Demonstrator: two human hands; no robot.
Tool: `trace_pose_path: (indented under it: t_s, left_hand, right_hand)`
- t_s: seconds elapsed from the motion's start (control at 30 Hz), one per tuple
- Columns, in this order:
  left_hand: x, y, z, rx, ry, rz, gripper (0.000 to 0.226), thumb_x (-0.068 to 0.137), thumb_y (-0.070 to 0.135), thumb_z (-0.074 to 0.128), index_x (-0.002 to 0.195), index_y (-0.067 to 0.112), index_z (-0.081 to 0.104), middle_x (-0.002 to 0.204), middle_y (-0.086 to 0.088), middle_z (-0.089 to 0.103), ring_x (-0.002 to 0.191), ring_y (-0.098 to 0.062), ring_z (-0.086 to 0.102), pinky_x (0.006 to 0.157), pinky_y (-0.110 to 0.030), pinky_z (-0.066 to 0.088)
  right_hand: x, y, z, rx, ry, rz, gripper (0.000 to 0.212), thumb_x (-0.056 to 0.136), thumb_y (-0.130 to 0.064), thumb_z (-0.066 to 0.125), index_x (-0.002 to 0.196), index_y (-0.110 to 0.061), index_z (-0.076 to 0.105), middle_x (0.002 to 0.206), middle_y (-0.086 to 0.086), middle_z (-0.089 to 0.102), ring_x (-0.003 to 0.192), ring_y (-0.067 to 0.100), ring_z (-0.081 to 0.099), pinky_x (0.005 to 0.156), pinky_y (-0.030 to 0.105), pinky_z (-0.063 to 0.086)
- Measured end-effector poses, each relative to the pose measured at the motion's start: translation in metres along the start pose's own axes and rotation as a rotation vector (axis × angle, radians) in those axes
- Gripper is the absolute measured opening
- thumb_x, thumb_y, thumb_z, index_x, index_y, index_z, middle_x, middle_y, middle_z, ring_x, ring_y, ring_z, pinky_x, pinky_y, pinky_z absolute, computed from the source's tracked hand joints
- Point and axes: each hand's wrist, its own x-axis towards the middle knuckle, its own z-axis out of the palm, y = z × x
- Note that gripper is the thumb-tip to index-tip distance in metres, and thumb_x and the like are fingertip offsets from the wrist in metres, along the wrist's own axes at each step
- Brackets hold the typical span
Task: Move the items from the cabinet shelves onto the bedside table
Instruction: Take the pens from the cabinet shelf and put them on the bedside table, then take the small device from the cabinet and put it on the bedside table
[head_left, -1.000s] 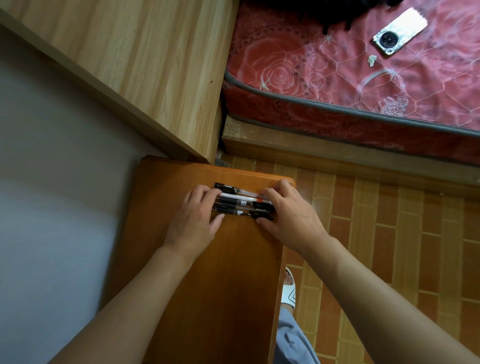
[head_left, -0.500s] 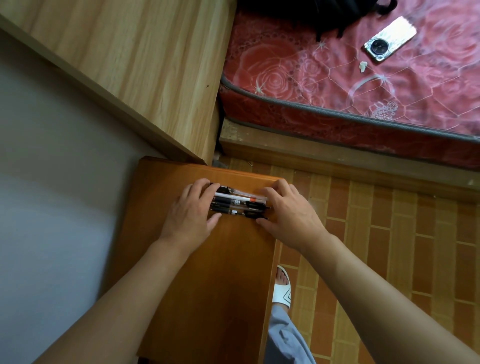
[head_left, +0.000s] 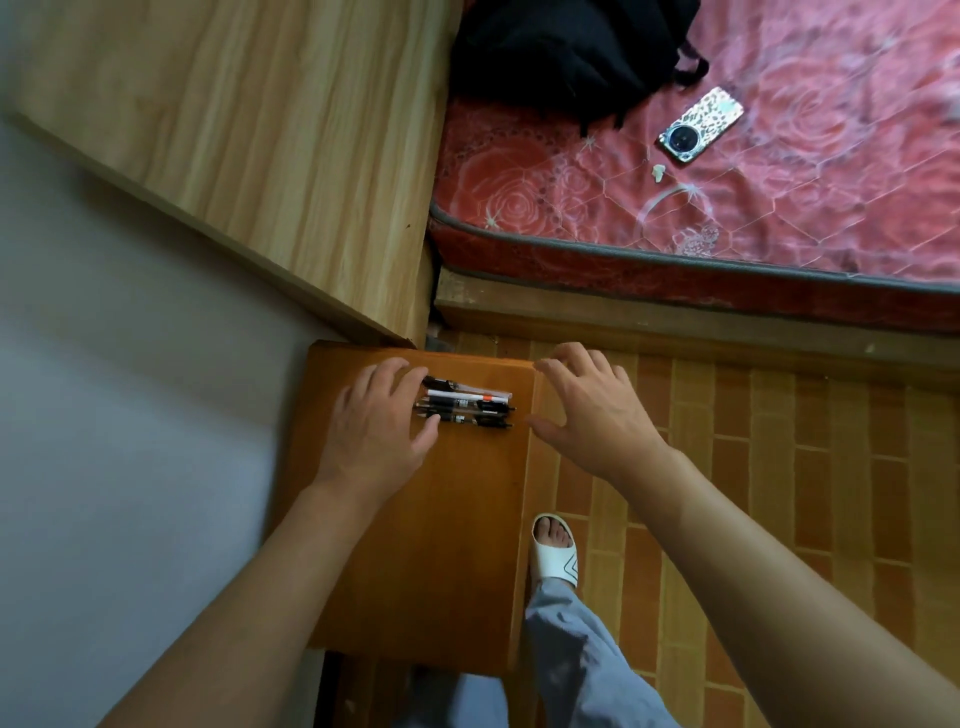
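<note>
A row of several black and white pens (head_left: 470, 408) lies side by side on the far part of the orange-brown bedside table (head_left: 415, 545). My left hand (head_left: 379, 431) rests on the tabletop with its fingers against the pens' left ends. My right hand (head_left: 592, 410) hovers beyond the table's right edge, fingers spread, a little clear of the pens' tips and holding nothing.
A light wooden cabinet panel (head_left: 260, 145) stands behind the table along a grey wall (head_left: 104, 415). To the right is a bed with a red mattress (head_left: 727, 208), a phone (head_left: 701, 124) and a black bag (head_left: 561, 52). My sandalled foot (head_left: 553, 551) stands on brick-pattern floor.
My right hand has let go of the pens' right ends and drawn away to the right. The left hand stays at their left ends. The view has pulled back.
</note>
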Motion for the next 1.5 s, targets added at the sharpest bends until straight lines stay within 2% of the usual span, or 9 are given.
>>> trace_pose_path:
  t_s: [0.2,0.33,0.6,0.77,0.97,1.1,1.23,1.5]
  left_hand:
    - [-0.027,0.037,-0.075,-0.028,0.049,0.011,0.054,0.094,0.045,0.057,0.141,0.017,0.053,0.142,-0.008,0.053,0.134,-0.025,0.046,0.105,-0.047,0.048]
    - [-0.043,0.068,-0.127,-0.054,0.067,0.068,0.055,0.096,0.049,0.054,0.142,0.019,0.053,0.143,-0.005,0.052,0.135,-0.023,0.045,0.11,-0.047,0.044]
    - [-0.085,0.132,-0.242,-0.076,0.14,0.347,0.059,0.097,0.05,0.054,0.146,0.017,0.051,0.148,-0.004,0.048,0.14,-0.023,0.04,0.113,-0.049,0.04]
    - [-0.113,0.179,-0.303,-0.052,0.202,0.534,0.058,0.095,0.052,0.056,0.144,0.021,0.053,0.146,-0.004,0.051,0.137,-0.023,0.043,0.11,-0.051,0.041]
    - [-0.147,0.266,-0.365,-0.066,0.259,0.754,0.053,0.092,0.05,0.063,0.137,0.022,0.059,0.142,-0.004,0.055,0.133,-0.026,0.047,0.106,-0.049,0.043]
    - [-0.177,0.326,-0.393,-0.052,0.269,0.895,0.056,0.096,0.053,0.057,0.143,0.024,0.054,0.148,-0.003,0.051,0.137,-0.025,0.043,0.111,-0.047,0.04]
    - [-0.207,0.387,-0.412,-0.063,0.266,1.01,0.056,0.097,0.052,0.056,0.145,0.023,0.053,0.151,-0.003,0.048,0.14,-0.025,0.04,0.117,-0.044,0.033]
    - [-0.301,0.537,-0.415,-0.116,0.282,1.189,0.053,0.094,0.052,0.059,0.14,0.027,0.057,0.147,-0.002,0.052,0.135,-0.026,0.045,0.108,-0.047,0.042]
  right_hand:
    - [-0.059,-0.021,-0.071,0.057,0.066,0.106,0.066,0.094,-0.06,0.058,0.149,-0.026,0.046,0.153,0.002,0.042,0.141,0.026,0.04,0.114,0.051,0.041]
    - [-0.111,-0.029,-0.114,0.056,0.13,0.211,0.067,0.094,-0.062,0.056,0.15,-0.027,0.044,0.158,0.002,0.039,0.146,0.027,0.036,0.117,0.052,0.036]
    - [-0.245,-0.066,-0.197,-0.003,0.321,0.427,0.067,0.095,-0.063,0.051,0.151,-0.028,0.044,0.158,-0.002,0.041,0.146,0.022,0.036,0.117,0.047,0.034]
    - [-0.336,-0.089,-0.24,-0.005,0.426,0.571,0.066,0.095,-0.059,0.056,0.151,-0.025,0.047,0.159,0.0,0.041,0.147,0.022,0.035,0.117,0.047,0.033]
    - [-0.443,-0.09,-0.277,0.019,0.576,0.763,0.065,0.095,-0.06,0.057,0.149,-0.025,0.05,0.159,0.001,0.041,0.147,0.021,0.034,0.119,0.046,0.029]
    - [-0.51,-0.081,-0.303,-0.007,0.683,0.868,0.066,0.094,-0.062,0.055,0.149,-0.025,0.051,0.158,0.002,0.042,0.145,0.022,0.037,0.117,0.047,0.032]
    - [-0.576,-0.071,-0.324,-0.016,0.755,0.987,0.066,0.095,-0.062,0.056,0.151,-0.028,0.048,0.16,0.0,0.041,0.147,0.022,0.036,0.118,0.048,0.032]
    - [-0.741,-0.035,-0.352,-0.028,0.806,1.154,0.066,0.095,-0.061,0.056,0.152,-0.028,0.047,0.161,0.0,0.04,0.146,0.024,0.038,0.117,0.047,0.035]
